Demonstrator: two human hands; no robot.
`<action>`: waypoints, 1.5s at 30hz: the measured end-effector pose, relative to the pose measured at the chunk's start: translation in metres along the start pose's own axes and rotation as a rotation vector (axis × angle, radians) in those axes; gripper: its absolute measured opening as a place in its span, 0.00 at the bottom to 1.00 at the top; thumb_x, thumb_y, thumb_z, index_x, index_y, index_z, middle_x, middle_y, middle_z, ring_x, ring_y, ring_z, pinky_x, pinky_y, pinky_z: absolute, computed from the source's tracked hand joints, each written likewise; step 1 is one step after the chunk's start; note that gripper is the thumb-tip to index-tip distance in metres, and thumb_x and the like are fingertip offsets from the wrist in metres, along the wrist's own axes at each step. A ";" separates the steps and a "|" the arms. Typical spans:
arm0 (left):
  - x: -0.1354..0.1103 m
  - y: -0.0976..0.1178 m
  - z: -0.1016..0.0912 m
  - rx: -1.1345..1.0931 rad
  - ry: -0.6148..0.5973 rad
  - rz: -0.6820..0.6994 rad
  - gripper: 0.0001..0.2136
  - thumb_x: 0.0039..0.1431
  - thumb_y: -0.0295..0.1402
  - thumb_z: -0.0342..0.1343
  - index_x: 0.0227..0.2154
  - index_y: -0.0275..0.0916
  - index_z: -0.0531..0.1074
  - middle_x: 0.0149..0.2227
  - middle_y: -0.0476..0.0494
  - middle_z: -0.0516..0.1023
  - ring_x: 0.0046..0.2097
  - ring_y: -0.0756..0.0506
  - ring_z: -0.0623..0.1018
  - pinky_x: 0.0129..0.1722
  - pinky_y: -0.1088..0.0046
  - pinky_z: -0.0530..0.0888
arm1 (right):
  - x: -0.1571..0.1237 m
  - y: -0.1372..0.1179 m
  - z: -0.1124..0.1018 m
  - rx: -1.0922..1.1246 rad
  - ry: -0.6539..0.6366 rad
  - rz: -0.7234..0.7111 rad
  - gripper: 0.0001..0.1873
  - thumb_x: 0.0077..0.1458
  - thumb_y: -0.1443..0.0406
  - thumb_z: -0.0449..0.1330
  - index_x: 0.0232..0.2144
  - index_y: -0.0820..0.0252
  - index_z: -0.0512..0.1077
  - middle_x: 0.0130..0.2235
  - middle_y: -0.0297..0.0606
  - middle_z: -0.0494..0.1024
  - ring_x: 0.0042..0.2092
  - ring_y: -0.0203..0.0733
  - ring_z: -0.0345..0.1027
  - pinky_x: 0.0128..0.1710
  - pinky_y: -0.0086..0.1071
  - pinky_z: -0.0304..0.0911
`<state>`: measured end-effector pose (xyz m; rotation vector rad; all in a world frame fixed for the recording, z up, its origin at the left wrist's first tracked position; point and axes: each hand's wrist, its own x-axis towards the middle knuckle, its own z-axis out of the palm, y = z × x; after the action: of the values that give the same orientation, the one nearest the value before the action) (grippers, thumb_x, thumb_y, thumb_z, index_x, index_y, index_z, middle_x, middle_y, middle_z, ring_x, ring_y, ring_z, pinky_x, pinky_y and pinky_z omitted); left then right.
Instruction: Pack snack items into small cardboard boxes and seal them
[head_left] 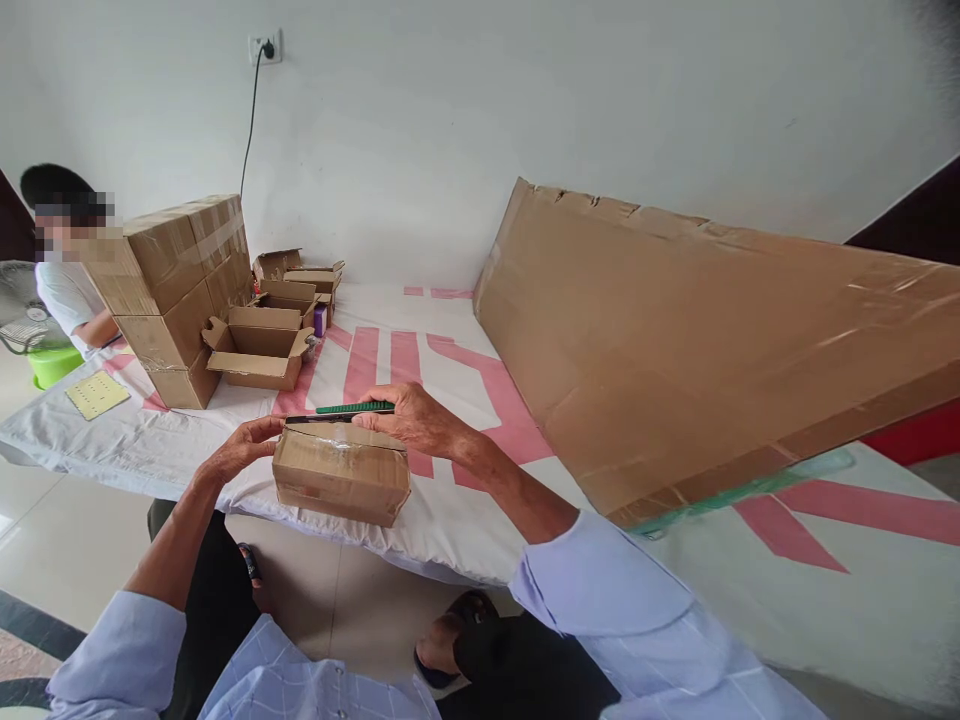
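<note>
A small taped cardboard box point(341, 475) sits at the table's front edge, its top towards me. My left hand point(238, 450) grips its left rear corner, fingers over the top edge and thumb against the side. In my right hand point(416, 418) is a green utility knife point(351, 408), lying nearly level along the box's top and pointing left. A dark line runs beneath the knife; whether it is blade or an opened seam I cannot make out.
Stacked closed boxes point(172, 340) stand at the left, beside several opened boxes point(259, 350). A large cardboard sheet point(712, 350) leans across the right. A yellow card point(97, 395) lies at the table's left end, near another person point(67, 290) and a fan point(30, 310).
</note>
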<state>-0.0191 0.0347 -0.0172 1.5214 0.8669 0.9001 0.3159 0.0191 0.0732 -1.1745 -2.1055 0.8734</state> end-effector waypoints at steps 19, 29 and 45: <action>-0.002 0.010 0.004 0.035 0.014 -0.010 0.17 0.52 0.44 0.78 0.42 0.42 0.89 0.59 0.36 0.85 0.68 0.28 0.76 0.70 0.51 0.68 | 0.013 -0.021 -0.001 -0.305 -0.100 0.071 0.11 0.60 0.57 0.66 0.28 0.54 0.76 0.25 0.31 0.70 0.29 0.39 0.59 0.34 0.36 0.50; 0.002 0.011 0.007 -0.011 0.013 -0.003 0.13 0.53 0.33 0.74 0.43 0.40 0.87 0.53 0.38 0.88 0.62 0.31 0.80 0.63 0.60 0.73 | 0.020 -0.044 -0.005 -0.448 -0.167 0.101 0.12 0.65 0.59 0.61 0.30 0.56 0.77 0.29 0.33 0.74 0.33 0.39 0.63 0.34 0.34 0.49; -0.011 0.003 0.020 0.112 0.150 0.031 0.18 0.59 0.41 0.70 0.51 0.41 0.85 0.66 0.37 0.80 0.70 0.30 0.73 0.71 0.53 0.66 | 0.026 -0.039 -0.016 -0.409 -0.183 0.122 0.12 0.65 0.56 0.63 0.40 0.54 0.83 0.32 0.33 0.75 0.35 0.39 0.65 0.36 0.34 0.51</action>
<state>-0.0062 0.0156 -0.0167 1.5823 1.0181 1.0128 0.2963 0.0307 0.1170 -1.4898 -2.4623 0.6370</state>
